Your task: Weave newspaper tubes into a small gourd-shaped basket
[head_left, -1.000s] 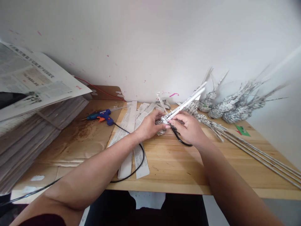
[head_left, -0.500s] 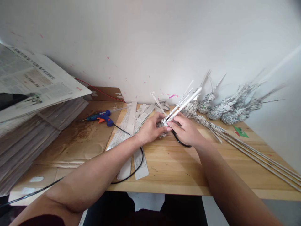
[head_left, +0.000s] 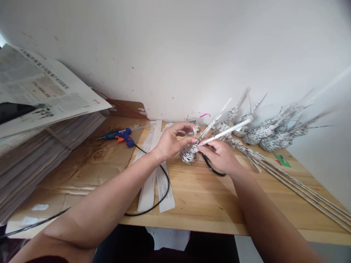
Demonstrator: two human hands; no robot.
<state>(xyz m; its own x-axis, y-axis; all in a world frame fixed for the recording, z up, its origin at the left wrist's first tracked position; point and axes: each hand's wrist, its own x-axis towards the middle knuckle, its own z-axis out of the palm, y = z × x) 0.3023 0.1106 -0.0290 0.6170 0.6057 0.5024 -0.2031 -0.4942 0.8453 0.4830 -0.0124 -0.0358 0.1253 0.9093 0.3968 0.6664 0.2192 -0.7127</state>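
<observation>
A small round woven newspaper piece [head_left: 188, 154] hangs just above the wooden table, its paper tubes [head_left: 231, 132] slanting up to the right. My right hand [head_left: 221, 155] pinches it at the neck, where the tubes come together. My left hand [head_left: 174, 140] is curled at its left side, thumb against the neck. By the left fingertips shows the pale end of a paper tube [head_left: 195, 129], which the fingers seem to grip. The palm-side of both hands is partly hidden.
Flat newspaper strips [head_left: 149, 193] lie left of the hands. A blue glue gun [head_left: 124, 137] rests on cardboard [head_left: 90, 160], its black cord [head_left: 168, 182] looping over the table. Newspaper stacks [head_left: 49, 142] rise at left. Several woven pieces [head_left: 263, 131] and long paper tubes [head_left: 298, 186] lie right.
My left hand has lifted and opened away from the neck, baring the round woven body. The thick white tube has tipped lower to the right. The view has shifted slightly.
</observation>
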